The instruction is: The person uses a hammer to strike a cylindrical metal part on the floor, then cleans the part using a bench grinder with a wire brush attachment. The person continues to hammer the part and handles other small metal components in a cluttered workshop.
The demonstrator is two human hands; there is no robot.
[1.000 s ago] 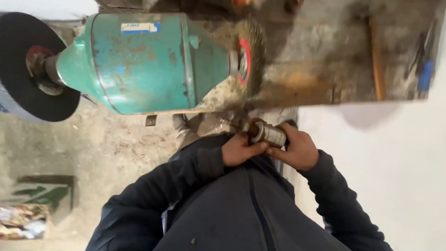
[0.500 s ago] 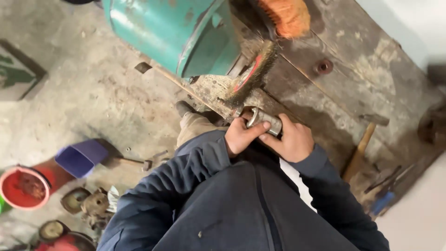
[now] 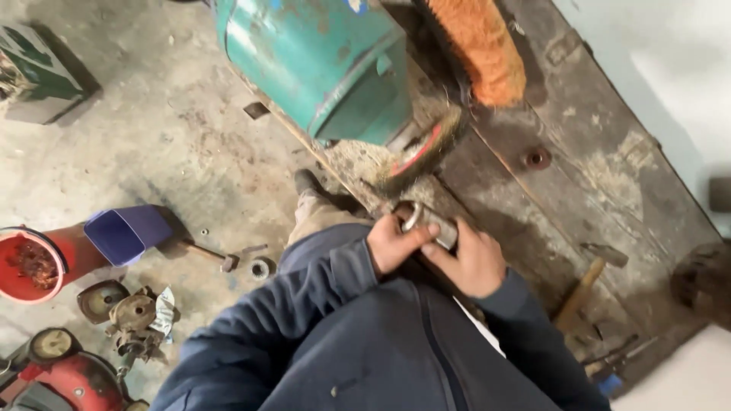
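Holding a short metal part [image 3: 430,224] with both hands, close to the body, just below the wire wheel [image 3: 419,156] of the teal grinder [image 3: 320,65]. Left hand [image 3: 392,243] closed round the ring end of the part, thumb on top; right hand [image 3: 474,262] wrapped round the other end, fingers tight. Part lying at the edge of the dark wooden surface [image 3: 601,183], touching it or just above it, cannot tell which.

Going left to right on the floor: green box [image 3: 42,76] at the far left, tilted, with some pattern on top, too blurred to tell more; red bucket [image 3: 30,262] with rusty bits inside; blue square tub [image 3: 126,232] on its side beside the bucket; small engine parts [image 3: 129,316] below; hammer [image 3: 209,255] and a ring near the shoe. On the grinder top, a small pale label patch, mostly cut off by the frame edge. Orange brush [image 3: 480,49] above the wire wheel.

Possible trouble, as a judgement: hands very near the wire wheel, so a slip of the part could bring fingers or a loose sleeve [image 3: 327,278] into the bristles, if turning. Cannot tell whether turning. Bare hands, so flying wires or rust could hurt too.
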